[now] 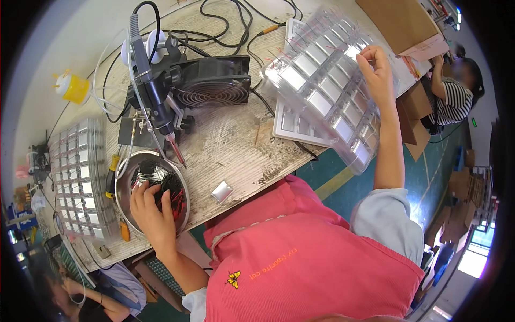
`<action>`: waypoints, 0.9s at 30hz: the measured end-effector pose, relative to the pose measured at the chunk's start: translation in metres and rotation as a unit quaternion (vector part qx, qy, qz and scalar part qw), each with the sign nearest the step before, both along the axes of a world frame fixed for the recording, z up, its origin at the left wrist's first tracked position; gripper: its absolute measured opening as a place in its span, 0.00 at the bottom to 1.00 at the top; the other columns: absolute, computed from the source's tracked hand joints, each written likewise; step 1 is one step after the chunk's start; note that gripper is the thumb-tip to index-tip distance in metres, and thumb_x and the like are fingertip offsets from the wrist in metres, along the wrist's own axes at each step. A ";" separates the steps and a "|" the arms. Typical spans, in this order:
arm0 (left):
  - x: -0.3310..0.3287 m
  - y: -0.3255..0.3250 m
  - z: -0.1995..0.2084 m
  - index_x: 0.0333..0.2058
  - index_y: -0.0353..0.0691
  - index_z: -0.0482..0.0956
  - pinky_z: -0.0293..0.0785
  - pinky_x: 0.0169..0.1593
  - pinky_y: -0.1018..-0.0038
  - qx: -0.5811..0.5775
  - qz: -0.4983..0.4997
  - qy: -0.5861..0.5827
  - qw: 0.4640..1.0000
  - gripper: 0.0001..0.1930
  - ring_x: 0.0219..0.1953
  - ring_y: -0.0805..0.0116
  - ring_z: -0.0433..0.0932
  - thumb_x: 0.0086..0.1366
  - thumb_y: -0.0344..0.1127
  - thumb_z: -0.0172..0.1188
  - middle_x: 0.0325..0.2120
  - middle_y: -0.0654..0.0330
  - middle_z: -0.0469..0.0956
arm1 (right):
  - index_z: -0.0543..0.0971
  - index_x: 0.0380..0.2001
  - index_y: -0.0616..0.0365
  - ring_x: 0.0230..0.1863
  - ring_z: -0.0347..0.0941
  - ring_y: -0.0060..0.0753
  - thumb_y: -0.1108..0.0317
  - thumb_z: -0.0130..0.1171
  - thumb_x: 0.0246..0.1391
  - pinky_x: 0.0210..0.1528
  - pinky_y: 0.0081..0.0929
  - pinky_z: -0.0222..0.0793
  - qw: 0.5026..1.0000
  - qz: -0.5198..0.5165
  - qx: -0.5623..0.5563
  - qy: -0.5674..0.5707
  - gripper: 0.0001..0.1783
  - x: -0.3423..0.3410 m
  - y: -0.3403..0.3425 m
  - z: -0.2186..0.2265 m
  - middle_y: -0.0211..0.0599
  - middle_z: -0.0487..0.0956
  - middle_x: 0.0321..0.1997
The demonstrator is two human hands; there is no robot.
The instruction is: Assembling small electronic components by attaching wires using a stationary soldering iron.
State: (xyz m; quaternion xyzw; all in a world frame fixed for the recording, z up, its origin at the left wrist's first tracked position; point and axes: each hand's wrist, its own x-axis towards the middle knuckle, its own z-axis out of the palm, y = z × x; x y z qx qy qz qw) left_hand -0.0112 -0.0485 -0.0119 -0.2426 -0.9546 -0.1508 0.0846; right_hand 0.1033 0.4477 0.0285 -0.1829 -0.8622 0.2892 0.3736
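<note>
My left hand (153, 210) reaches into a metal bowl (121, 196) that holds a heap of thin black and red wires (155, 174). Its fingers are bent and a little apart on the wires, with nothing visibly gripped. At the far right, my right hand (377, 70) is above a clear plastic tray (343, 110) of silver rectangular cells with thin wires. Its thumb and forefinger are closed together at the tray's edge; what they hold, if anything, is too small to make out. A single silver cell (222, 191) lies on the table near its front edge.
A soldering iron (174, 147) in a stand points down beside the bowl, with a black fan (214, 80) behind it. Stacked trays (80, 180), a screwdriver (112, 176) and a yellow bottle (72, 87) are at left. Cardboard box (402, 24) far right; people sit on both sides.
</note>
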 end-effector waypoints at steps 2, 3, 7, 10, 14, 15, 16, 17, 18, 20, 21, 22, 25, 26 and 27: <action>-0.001 -0.002 -0.002 0.38 0.37 0.75 0.60 0.57 0.59 0.014 -0.009 0.001 1.000 0.10 0.53 0.50 0.66 0.59 0.35 0.60 0.47 0.53 0.72 | 0.72 0.30 0.63 0.38 0.71 0.29 0.69 0.58 0.53 0.45 0.25 0.66 0.999 0.006 0.040 -0.013 0.08 0.001 0.000 -0.002 0.37 0.75 0.35; -0.001 -0.003 -0.002 0.38 0.37 0.75 0.60 0.57 0.59 0.011 -0.009 0.001 1.000 0.10 0.53 0.50 0.66 0.59 0.35 0.60 0.47 0.53 0.72 | 0.72 0.30 0.63 0.38 0.71 0.31 0.69 0.58 0.53 0.45 0.26 0.66 0.998 -0.005 0.054 -0.030 0.08 0.002 -0.001 -0.002 0.38 0.76 0.35; -0.002 -0.005 -0.003 0.38 0.37 0.75 0.60 0.56 0.60 0.018 0.000 -0.010 1.000 0.11 0.53 0.51 0.66 0.59 0.36 0.60 0.47 0.53 0.72 | 0.74 0.32 0.63 0.38 0.73 0.37 0.66 0.57 0.55 0.44 0.29 0.66 0.996 -0.046 0.071 -0.039 0.10 -0.002 -0.020 0.005 0.42 0.78 0.33; -0.002 -0.008 -0.002 0.38 0.37 0.75 0.60 0.56 0.60 0.019 0.005 -0.012 1.000 0.12 0.53 0.51 0.66 0.58 0.36 0.61 0.47 0.54 0.72 | 0.76 0.33 0.62 0.38 0.73 0.41 0.63 0.57 0.56 0.43 0.31 0.66 0.990 -0.076 0.080 -0.091 0.12 -0.002 -0.023 0.004 0.45 0.78 0.35; -0.001 -0.011 -0.006 0.38 0.38 0.76 0.61 0.55 0.59 0.022 0.006 -0.002 1.000 0.12 0.52 0.51 0.68 0.56 0.36 0.62 0.46 0.53 0.72 | 0.78 0.36 0.60 0.41 0.73 0.40 0.61 0.54 0.59 0.45 0.30 0.65 0.985 -0.068 0.118 -0.102 0.13 0.000 -0.016 -0.001 0.42 0.78 0.38; -0.001 -0.012 -0.008 0.38 0.39 0.76 0.61 0.55 0.59 0.025 0.005 -0.002 1.000 0.13 0.51 0.50 0.68 0.56 0.36 0.63 0.46 0.53 0.72 | 0.78 0.36 0.61 0.41 0.73 0.39 0.61 0.53 0.60 0.46 0.29 0.65 0.986 -0.047 0.128 -0.097 0.13 0.000 -0.017 -0.002 0.42 0.78 0.38; -0.001 -0.011 -0.008 0.38 0.38 0.76 0.62 0.55 0.59 0.018 0.002 0.003 1.000 0.13 0.51 0.51 0.68 0.55 0.36 0.63 0.45 0.53 0.73 | 0.78 0.37 0.61 0.41 0.73 0.37 0.62 0.52 0.60 0.47 0.28 0.65 0.986 -0.025 0.137 -0.091 0.13 -0.002 -0.018 -0.002 0.41 0.78 0.38; -0.001 -0.010 -0.007 0.38 0.38 0.76 0.62 0.54 0.59 0.032 -0.001 0.002 1.000 0.13 0.50 0.52 0.68 0.55 0.36 0.63 0.45 0.53 0.73 | 0.78 0.37 0.61 0.41 0.72 0.35 0.63 0.51 0.61 0.47 0.28 0.65 0.987 -0.018 0.124 -0.098 0.13 -0.001 -0.013 -0.004 0.40 0.77 0.37; -0.004 -0.008 -0.008 0.37 0.38 0.76 0.62 0.54 0.60 0.041 -0.011 0.010 0.999 0.13 0.50 0.52 0.68 0.54 0.35 0.63 0.44 0.54 0.73 | 0.77 0.37 0.62 0.41 0.72 0.36 0.63 0.51 0.61 0.47 0.28 0.64 0.986 -0.009 0.139 -0.089 0.13 0.003 -0.016 0.003 0.41 0.77 0.37; -0.003 -0.003 -0.006 0.37 0.38 0.76 0.62 0.54 0.60 0.051 -0.010 0.004 0.999 0.12 0.50 0.52 0.68 0.54 0.34 0.64 0.44 0.54 0.73 | 0.76 0.38 0.63 0.41 0.72 0.36 0.62 0.50 0.62 0.47 0.28 0.65 0.976 -0.021 0.169 -0.137 0.14 0.011 0.002 0.001 0.42 0.77 0.38; -0.002 -0.001 -0.004 0.36 0.38 0.76 0.61 0.54 0.61 0.054 -0.005 0.000 0.999 0.12 0.50 0.53 0.67 0.54 0.34 0.63 0.45 0.54 0.73 | 0.76 0.38 0.64 0.41 0.72 0.36 0.62 0.50 0.62 0.46 0.28 0.65 0.973 -0.024 0.176 -0.147 0.14 0.012 0.009 -0.003 0.42 0.77 0.37; -0.001 0.000 -0.004 0.37 0.38 0.77 0.61 0.55 0.61 0.059 -0.001 -0.006 0.998 0.12 0.50 0.53 0.67 0.54 0.34 0.63 0.45 0.55 0.73 | 0.75 0.38 0.64 0.40 0.72 0.37 0.62 0.50 0.62 0.46 0.29 0.65 0.969 -0.028 0.188 -0.158 0.14 0.012 0.013 -0.004 0.43 0.77 0.37; 0.002 -0.005 -0.004 0.38 0.38 0.76 0.62 0.54 0.62 0.047 0.012 0.005 0.999 0.12 0.50 0.54 0.69 0.57 0.35 0.62 0.44 0.55 0.74 | 0.75 0.38 0.64 0.38 0.72 0.38 0.63 0.51 0.62 0.44 0.28 0.65 0.968 -0.019 0.197 -0.154 0.13 0.005 0.016 -0.011 0.43 0.76 0.36; 0.002 -0.007 -0.005 0.38 0.38 0.76 0.62 0.54 0.62 0.047 0.014 0.005 0.999 0.12 0.50 0.54 0.69 0.57 0.35 0.62 0.44 0.55 0.74 | 0.74 0.38 0.64 0.37 0.71 0.37 0.63 0.51 0.62 0.43 0.28 0.65 0.964 -0.021 0.214 -0.154 0.13 0.004 0.015 -0.011 0.43 0.75 0.35; 0.001 -0.009 -0.006 0.38 0.38 0.76 0.61 0.55 0.61 0.055 0.014 0.007 0.998 0.11 0.50 0.54 0.68 0.57 0.34 0.62 0.44 0.56 0.73 | 0.74 0.38 0.64 0.37 0.71 0.37 0.63 0.51 0.62 0.43 0.28 0.65 0.964 -0.020 0.214 -0.154 0.13 0.003 0.014 -0.009 0.43 0.75 0.35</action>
